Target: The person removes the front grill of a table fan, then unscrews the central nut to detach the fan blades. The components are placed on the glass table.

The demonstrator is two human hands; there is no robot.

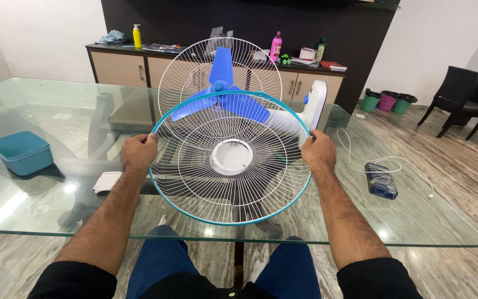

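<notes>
Your fingertips are hidden: on both hands they curl round behind the rim of the front guard (230,191), so you see only the backs of the hands and the knuckles. The motor of the fan (222,88) is covered by the blade hub, and the fan's stand is mostly lost behind the wires, with only a white upright part showing at the right. Through the glass table (40,111) the chair legs and floor blur together with reflections, so what sits under the table is hard to make out.

Your left hand (138,152) grips the guard's left edge and your right hand (317,151) grips its right edge, each closed tight on the rim. The guard is a round cage of thin white wires with a turquoise band round the outside and a white ring at its centre. You hold it tilted, its far edge raised, just in front of the fan and above the near middle of the table.

Behind it the fan stands with its rear guard (195,66) upright and three blue blades (233,102) bare.

A turquoise tub (20,150) sits far left on the table, a white cloth (106,181) just beside your left wrist, and a dark blue packet (382,180) with a white cable (360,160) to the right.
</notes>
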